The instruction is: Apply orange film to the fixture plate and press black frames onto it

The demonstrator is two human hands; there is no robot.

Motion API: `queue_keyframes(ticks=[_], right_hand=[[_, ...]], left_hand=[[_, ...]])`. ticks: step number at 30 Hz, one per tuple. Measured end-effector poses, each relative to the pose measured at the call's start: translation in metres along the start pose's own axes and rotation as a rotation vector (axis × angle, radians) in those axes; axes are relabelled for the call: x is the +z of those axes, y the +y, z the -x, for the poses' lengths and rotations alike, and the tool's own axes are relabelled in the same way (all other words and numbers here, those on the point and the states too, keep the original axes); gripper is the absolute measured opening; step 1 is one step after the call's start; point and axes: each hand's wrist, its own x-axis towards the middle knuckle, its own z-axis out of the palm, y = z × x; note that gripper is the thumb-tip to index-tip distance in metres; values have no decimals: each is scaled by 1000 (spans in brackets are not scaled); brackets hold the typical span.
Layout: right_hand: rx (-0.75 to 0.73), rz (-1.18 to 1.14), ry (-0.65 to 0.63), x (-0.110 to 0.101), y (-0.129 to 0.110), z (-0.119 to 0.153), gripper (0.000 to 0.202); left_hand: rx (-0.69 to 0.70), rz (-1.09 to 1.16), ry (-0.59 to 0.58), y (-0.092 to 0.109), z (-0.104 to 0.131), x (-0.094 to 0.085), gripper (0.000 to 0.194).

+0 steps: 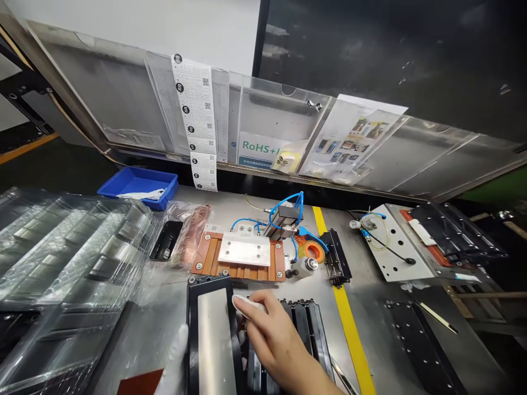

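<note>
At six o'clock on the steel bench (370, 285), a black frame holding a long grey plate (211, 340) lies lengthwise before the person. Right hand (272, 340): bare, fingers curled around a small white wipe (244, 303), pressed at the frame's upper right edge. Left hand (178, 356): white-gloved, flat against the frame's left side near seven o'clock; whether its fingers clasp the frame cannot be told. Step in hand, by judgement: wiping the plate clean while steadying it. A next stroke would call for light, even pressure along the plate's length. At twelve o'clock stands an orange fixture (240, 253) with blue tubing (288, 206); at nine o'clock, clear trays (69, 247).
</note>
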Motion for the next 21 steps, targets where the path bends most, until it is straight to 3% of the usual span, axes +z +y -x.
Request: queue_keyframes(ticks=[4,11,21], right_hand=[[-101,-36,-91,-1,-5,2,56],[-258,24,-179,5,-15,0,46],[-401,51,-250,24,-18,-1,32]], left_hand=[[39,30,29,2,-6,1,60],[-13,54,-6,4,-5,22,50],[-32,80,11,6,-7,26,59]])
